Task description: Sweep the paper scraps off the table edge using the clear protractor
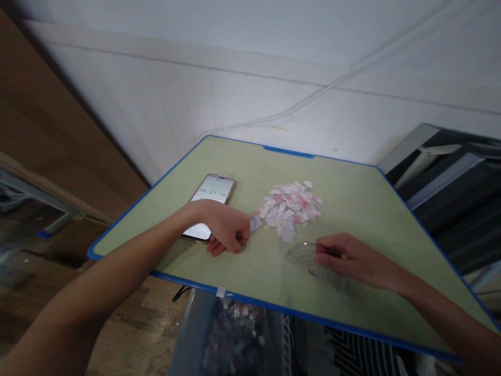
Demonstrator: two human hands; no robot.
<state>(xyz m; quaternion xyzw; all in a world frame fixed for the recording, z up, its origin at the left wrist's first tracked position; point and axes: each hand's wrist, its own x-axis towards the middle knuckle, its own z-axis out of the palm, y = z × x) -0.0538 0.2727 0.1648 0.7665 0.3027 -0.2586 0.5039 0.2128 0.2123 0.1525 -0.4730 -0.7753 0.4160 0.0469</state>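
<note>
My left hand (229,228) is curled closed on the pale green table, its wrist bent over the lower part of a phone (213,185). Whatever its fingers may hold is hidden. Just right of its knuckles lies a loose pile of small white and pink paper scraps (291,206). My right hand (344,258) pinches a clear, rounded plastic piece with arc-shaped lines, which looks like a protractor (301,257). It is held low over the table in front of the pile, and part of it is blurred.
The table (344,193) has a blue rim. A white scrap (221,292) is at its front edge, above a grey bin (191,324) with more scraps inside. A white wall (250,99) stands behind. Dark folded furniture (454,198) is at right, brown board (66,115) at left.
</note>
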